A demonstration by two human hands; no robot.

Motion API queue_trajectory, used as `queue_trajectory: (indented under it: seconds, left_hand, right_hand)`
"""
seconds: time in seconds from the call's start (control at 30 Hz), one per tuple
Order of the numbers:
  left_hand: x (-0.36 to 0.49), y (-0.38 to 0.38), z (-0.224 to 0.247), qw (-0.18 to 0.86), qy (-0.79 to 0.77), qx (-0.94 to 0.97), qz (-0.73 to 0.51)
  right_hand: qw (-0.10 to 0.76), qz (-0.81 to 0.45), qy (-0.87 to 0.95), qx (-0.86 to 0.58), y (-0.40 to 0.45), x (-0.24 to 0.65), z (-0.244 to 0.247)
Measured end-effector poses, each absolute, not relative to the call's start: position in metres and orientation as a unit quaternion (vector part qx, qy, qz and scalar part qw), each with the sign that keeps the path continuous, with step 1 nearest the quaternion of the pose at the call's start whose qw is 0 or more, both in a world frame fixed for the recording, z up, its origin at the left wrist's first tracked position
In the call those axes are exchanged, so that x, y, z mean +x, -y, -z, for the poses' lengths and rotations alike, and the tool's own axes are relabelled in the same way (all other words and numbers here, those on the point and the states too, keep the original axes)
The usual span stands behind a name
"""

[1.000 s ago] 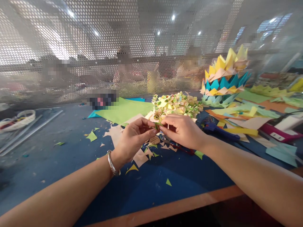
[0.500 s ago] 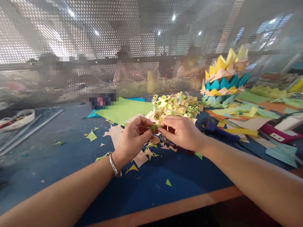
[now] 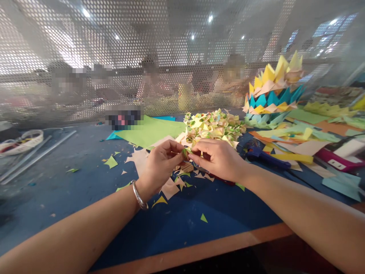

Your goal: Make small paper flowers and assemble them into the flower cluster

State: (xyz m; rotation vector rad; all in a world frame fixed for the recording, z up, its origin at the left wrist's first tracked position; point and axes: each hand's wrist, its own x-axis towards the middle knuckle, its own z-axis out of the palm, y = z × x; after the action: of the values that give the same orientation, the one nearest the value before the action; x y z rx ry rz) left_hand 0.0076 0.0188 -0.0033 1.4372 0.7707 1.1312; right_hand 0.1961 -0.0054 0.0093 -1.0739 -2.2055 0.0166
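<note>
A small piece of green paper (image 3: 186, 153) is pinched between both hands at the middle of the view. My left hand (image 3: 162, 161), with a silver bangle at the wrist, grips it by thumb and fingertips. My right hand (image 3: 218, 158) holds its other side the same way, partly hiding it. Just behind the hands rises a heap of small pink, yellow and green paper pieces (image 3: 215, 123). Pink paper scraps (image 3: 170, 188) and a small wooden-looking piece (image 3: 186, 167) lie below the fingers. A dark tool with a red handle is mostly covered by my right hand.
A tiered paper crown-like form (image 3: 273, 93) stands at the back right. Near my right forearm lies a blue glue gun (image 3: 268, 158), beside paper strips and a magenta power strip (image 3: 339, 160). Green sheets (image 3: 151, 131), a white tape roll (image 3: 24, 142) and clear sticks (image 3: 42, 156) lie leftward.
The green paper between my fingers has turned slightly, and the hands have barely moved. The whole view has shifted a little.
</note>
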Motion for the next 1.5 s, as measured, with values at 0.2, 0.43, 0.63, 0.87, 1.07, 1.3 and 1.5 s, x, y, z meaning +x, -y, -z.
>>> queue_trajectory:
  seconds: [0.2, 0.43, 0.63, 0.87, 1.07, 1.3, 1.5]
  left_hand:
    - [0.007, -0.021, 0.002, 0.536, -0.331, 0.609, -0.482]
    - [0.006, -0.023, 0.001, 0.531, -0.328, 0.619, -0.476]
    - [0.005, -0.025, 0.002, 0.523, -0.317, 0.630, -0.478]
    - [0.005, -0.024, 0.000, 0.518, -0.311, 0.639, -0.476]
    - [0.004, -0.027, 0.003, 0.501, -0.316, 0.655, -0.469]
    - [0.004, -0.028, 0.002, 0.495, -0.303, 0.669, -0.465]
    - [0.003, -0.032, 0.006, 0.459, -0.307, 0.700, -0.453]
  right_hand:
    - [0.347, -0.035, 0.839, -0.418, 0.006, 0.197, -0.010]
    - [0.353, -0.043, 0.836, -0.418, 0.007, 0.198, -0.014]
    - [0.356, -0.051, 0.834, -0.418, 0.007, 0.198, -0.015]
    - [0.354, -0.066, 0.834, -0.418, 0.006, 0.197, -0.016]
    - [0.363, -0.074, 0.832, -0.413, 0.006, 0.198, -0.015]
    - [0.352, -0.046, 0.837, -0.416, 0.006, 0.198, -0.016]
    - [0.339, -0.026, 0.842, -0.420, 0.005, 0.199, -0.014]
